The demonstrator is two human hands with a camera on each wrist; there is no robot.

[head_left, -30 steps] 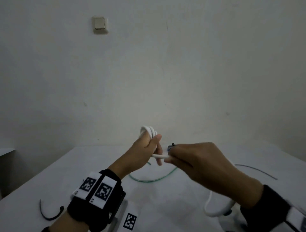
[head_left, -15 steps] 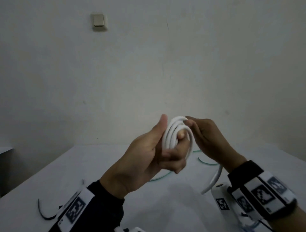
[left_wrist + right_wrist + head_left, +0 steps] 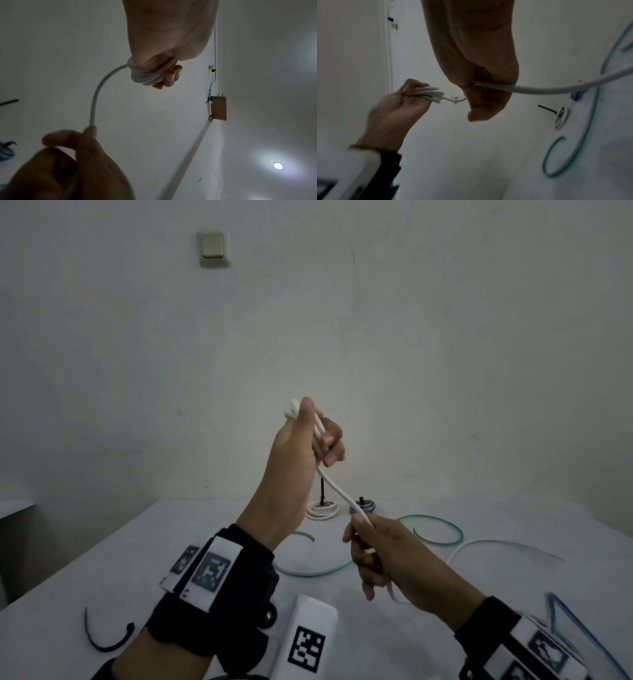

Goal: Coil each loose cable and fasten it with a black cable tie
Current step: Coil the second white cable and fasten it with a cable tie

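Observation:
My left hand point(image 3: 320, 441) is raised above the table and grips a small coil of white cable point(image 3: 147, 77), several loops held in curled fingers. One white strand point(image 3: 337, 489) runs down from the coil to my right hand point(image 3: 364, 542), which is lower and to the right with its fingers curled round the strand. Behind that hand the cable's loose tail point(image 3: 496, 542) trails over the table. A black cable tie point(image 3: 102, 642) lies curved on the table at the near left. In the right wrist view the cable point(image 3: 539, 89) leaves my fist point(image 3: 481, 86) toward the right.
At the back of the white table point(image 3: 171, 542) sits a coiled white cable bound by a black tie point(image 3: 322, 510), with a blue bundle point(image 3: 363, 506) beside it. A loose green cable point(image 3: 438, 530) curls across the middle. A blue cable point(image 3: 582, 631) lies at the near right.
My right hand has left the coil and dropped down and to the right along the white cable. The left hand has turned and still holds the coil.

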